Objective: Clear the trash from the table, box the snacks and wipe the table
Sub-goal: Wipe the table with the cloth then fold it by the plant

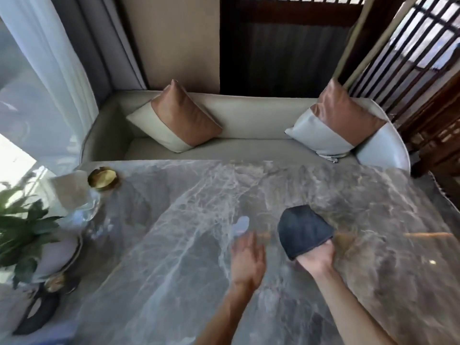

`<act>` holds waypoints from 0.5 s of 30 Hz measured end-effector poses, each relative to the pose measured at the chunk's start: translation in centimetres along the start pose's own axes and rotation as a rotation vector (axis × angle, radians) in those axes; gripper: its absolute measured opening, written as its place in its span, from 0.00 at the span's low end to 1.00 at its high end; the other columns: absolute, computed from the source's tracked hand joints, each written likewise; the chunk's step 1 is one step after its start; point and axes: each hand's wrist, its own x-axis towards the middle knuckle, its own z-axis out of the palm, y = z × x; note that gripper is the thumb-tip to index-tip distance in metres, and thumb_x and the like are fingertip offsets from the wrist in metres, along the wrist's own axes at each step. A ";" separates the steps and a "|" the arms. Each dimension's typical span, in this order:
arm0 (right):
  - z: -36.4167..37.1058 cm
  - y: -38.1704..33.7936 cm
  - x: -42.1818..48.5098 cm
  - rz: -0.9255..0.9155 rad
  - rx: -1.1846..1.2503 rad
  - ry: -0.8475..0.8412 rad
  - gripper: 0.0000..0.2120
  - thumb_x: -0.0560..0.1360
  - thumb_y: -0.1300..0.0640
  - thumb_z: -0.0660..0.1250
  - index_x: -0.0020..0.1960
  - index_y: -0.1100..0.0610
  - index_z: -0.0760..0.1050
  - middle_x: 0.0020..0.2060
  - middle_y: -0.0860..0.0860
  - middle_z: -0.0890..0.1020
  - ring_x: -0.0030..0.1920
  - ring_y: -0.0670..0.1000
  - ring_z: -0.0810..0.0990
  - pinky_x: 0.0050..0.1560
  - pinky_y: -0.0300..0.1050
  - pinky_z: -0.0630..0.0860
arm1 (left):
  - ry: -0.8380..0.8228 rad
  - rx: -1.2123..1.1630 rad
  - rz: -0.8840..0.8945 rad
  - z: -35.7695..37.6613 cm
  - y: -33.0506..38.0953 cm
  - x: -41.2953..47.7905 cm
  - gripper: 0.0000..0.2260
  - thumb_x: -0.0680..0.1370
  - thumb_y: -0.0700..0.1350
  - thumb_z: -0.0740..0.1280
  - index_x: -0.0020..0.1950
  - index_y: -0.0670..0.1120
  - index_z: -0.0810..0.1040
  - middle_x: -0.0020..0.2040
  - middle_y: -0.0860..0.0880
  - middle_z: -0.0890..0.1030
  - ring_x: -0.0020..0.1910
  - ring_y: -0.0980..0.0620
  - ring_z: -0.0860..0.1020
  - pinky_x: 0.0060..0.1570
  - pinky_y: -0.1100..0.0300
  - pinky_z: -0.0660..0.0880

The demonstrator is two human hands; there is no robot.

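On the grey veined marble worktop [249,195] in front of you, your right hand [317,257] presses a folded dark blue-grey cloth [303,232] flat against the stone, fingers closed over its near edge, which suits a wiping stroke across the middle. Your left hand [247,257] hovers just beside it, fingers loosely spread and holding nothing, likely kept clear of the cloth's path; motion blur hides the fingertips. One small pale scrap [241,225] lies just beyond that hand, and you cannot tell what it is. I judge the clearing done and the wiping under way, since no snacks or box show.

Along the left edge things are pushed aside, probably to free the surface: one round brass dish [103,180], one clear glass vessel [87,207] near it, and one leafy green plant [22,227] in a pale pot. Beyond the worktop stands one beige sofa [236,115] carrying two tan-and-cream cushions [176,118].
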 end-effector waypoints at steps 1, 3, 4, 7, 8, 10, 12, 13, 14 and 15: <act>-0.4 -0.1 1.0 0.006 0.004 0.003 0.24 0.59 0.47 0.73 0.55 0.52 0.83 0.58 0.54 0.83 0.54 0.59 0.83 0.50 0.57 0.81 | 0.040 0.120 -0.032 -0.4 -3.5 1.3 0.37 0.74 0.68 0.35 0.78 0.52 0.54 0.78 0.53 0.55 0.79 0.49 0.49 0.76 0.50 0.42; -2.3 -0.6 3.7 0.030 0.037 0.100 0.25 0.67 0.47 0.70 0.64 0.52 0.77 0.67 0.54 0.76 0.65 0.59 0.76 0.61 0.59 0.74 | 0.119 0.335 -0.069 -0.7 -10.5 3.3 0.35 0.74 0.65 0.36 0.78 0.52 0.49 0.79 0.52 0.49 0.78 0.49 0.43 0.75 0.47 0.36; -3.1 -0.6 4.5 0.013 -0.060 0.049 0.24 0.75 0.46 0.62 0.69 0.52 0.73 0.71 0.55 0.72 0.71 0.60 0.69 0.67 0.60 0.67 | 0.168 0.376 -0.085 -1.0 -13.2 3.8 0.33 0.75 0.64 0.38 0.78 0.51 0.51 0.79 0.50 0.51 0.78 0.48 0.44 0.75 0.47 0.36; -6.3 -3.7 8.3 -0.236 -0.243 -0.158 0.32 0.79 0.42 0.33 0.78 0.56 0.50 0.78 0.58 0.54 0.78 0.58 0.47 0.73 0.53 0.28 | 0.180 0.430 -0.120 -2.0 -19.4 4.7 0.30 0.78 0.62 0.42 0.77 0.50 0.56 0.79 0.47 0.54 0.78 0.46 0.49 0.74 0.45 0.39; -5.9 -4.0 8.2 -0.224 -0.233 -0.176 0.33 0.78 0.40 0.33 0.78 0.56 0.48 0.78 0.58 0.52 0.78 0.58 0.48 0.73 0.53 0.28 | 0.175 0.438 -0.114 -2.3 -20.6 4.8 0.30 0.79 0.62 0.41 0.78 0.51 0.54 0.79 0.47 0.52 0.78 0.47 0.47 0.75 0.46 0.38; -3.4 -2.7 7.8 -0.295 -0.541 0.116 0.34 0.77 0.35 0.48 0.76 0.54 0.60 0.75 0.56 0.64 0.72 0.58 0.67 0.73 0.61 0.60 | 0.198 0.462 -0.076 -2.3 -22.3 5.0 0.29 0.79 0.61 0.39 0.78 0.53 0.50 0.79 0.49 0.49 0.78 0.49 0.44 0.76 0.46 0.40; -1.8 -0.6 8.5 -0.211 -0.409 0.155 0.38 0.70 0.31 0.57 0.72 0.52 0.68 0.69 0.54 0.74 0.64 0.56 0.77 0.60 0.55 0.77 | 0.226 0.476 -0.056 -2.0 -22.8 5.1 0.27 0.79 0.59 0.41 0.78 0.53 0.50 0.79 0.50 0.49 0.79 0.49 0.45 0.76 0.45 0.43; -1.3 0.5 9.2 -0.231 -0.422 0.109 0.37 0.72 0.31 0.55 0.72 0.53 0.68 0.69 0.54 0.74 0.64 0.56 0.77 0.59 0.52 0.77 | 0.241 0.471 -0.053 -1.9 -22.8 5.1 0.27 0.80 0.58 0.43 0.78 0.52 0.51 0.79 0.50 0.51 0.79 0.49 0.46 0.76 0.44 0.45; -0.7 1.7 9.9 -0.221 -0.504 0.121 0.34 0.75 0.33 0.52 0.73 0.53 0.66 0.71 0.54 0.71 0.67 0.56 0.74 0.62 0.50 0.75 | 0.245 0.456 -0.056 -1.8 -22.8 5.0 0.27 0.80 0.56 0.45 0.78 0.52 0.51 0.79 0.50 0.52 0.79 0.50 0.47 0.76 0.43 0.47; 0.0 3.2 10.6 -0.205 -0.631 0.157 0.32 0.78 0.35 0.48 0.75 0.52 0.62 0.74 0.53 0.66 0.71 0.54 0.68 0.68 0.50 0.69 | 0.252 0.445 -0.054 -1.7 -22.9 5.0 0.27 0.80 0.56 0.46 0.78 0.51 0.52 0.79 0.50 0.52 0.79 0.50 0.48 0.76 0.43 0.48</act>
